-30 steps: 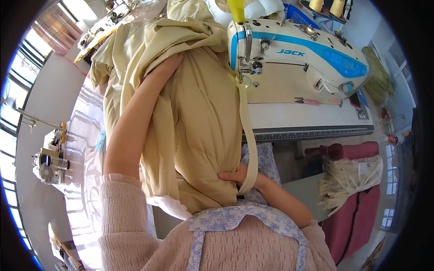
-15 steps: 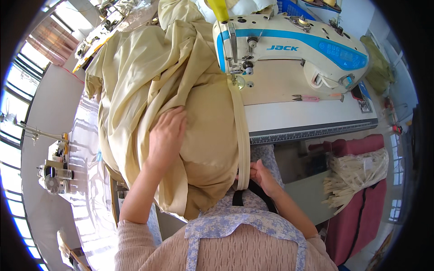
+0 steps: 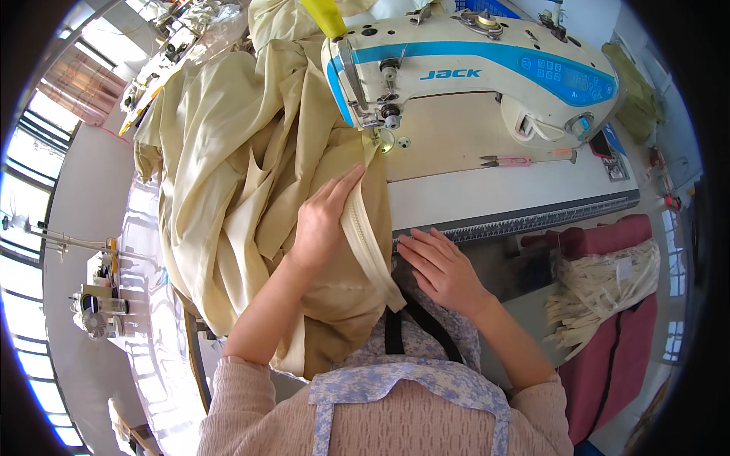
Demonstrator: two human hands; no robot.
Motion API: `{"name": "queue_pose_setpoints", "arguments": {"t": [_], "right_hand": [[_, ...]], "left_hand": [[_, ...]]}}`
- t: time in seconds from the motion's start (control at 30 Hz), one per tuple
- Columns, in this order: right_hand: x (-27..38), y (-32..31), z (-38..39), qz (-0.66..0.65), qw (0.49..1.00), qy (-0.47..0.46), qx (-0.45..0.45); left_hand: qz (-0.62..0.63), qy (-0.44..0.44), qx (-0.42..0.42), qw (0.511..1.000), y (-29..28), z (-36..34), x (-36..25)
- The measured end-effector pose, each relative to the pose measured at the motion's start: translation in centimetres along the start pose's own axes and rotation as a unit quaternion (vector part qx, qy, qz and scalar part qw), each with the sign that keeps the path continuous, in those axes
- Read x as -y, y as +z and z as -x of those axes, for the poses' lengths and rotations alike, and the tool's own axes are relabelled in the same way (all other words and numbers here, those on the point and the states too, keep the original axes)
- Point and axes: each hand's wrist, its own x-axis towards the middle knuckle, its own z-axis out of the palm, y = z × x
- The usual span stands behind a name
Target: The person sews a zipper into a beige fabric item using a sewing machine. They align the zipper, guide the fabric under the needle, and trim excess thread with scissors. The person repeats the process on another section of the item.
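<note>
Beige fabric (image 3: 213,175) lies in large folds left of the sewing machine (image 3: 471,64) and runs to the needle area. A cream zipper tape (image 3: 363,235) runs from under the presser foot down along the fabric, bowing left, its lower end loose near my lap. My left hand (image 3: 323,220) rests on the fabric, fingers stretched out, fingertips touching the tape's upper part; its thumb is hidden. At the front edge of the machine table, right of the tape, my right hand (image 3: 441,266) has its fingers extended and apart, holding nothing.
Pink-handled thread snips (image 3: 508,161) lie on the machine bed. A ruler strip (image 3: 532,219) lines the table's front edge. To the right, a bag of cream strips (image 3: 604,281) rests on dark red fabric (image 3: 616,365). Black straps (image 3: 433,327) cross my floral apron.
My left hand has moved up and right onto the zipper tape's edge. My right hand has let go of the tape's lower part and risen to the table edge. The tape now bows left.
</note>
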Motion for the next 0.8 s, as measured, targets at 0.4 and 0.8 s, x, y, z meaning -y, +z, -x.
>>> {"name": "queue_pose_setpoints", "arguments": {"t": [0.4, 0.8], "right_hand": [[-2.2, 4.9, -5.4, -0.004, 0.995, -0.083, -0.049], [-3.6, 4.2, -5.5, -0.1, 0.968, -0.225, -0.049]], "left_hand": [[-0.03, -0.006, 0.019, 0.999, -1.2, -4.1, -0.3], [-0.03, 0.032, 0.073, 0.996, -0.8, -4.5, 0.0]]}}
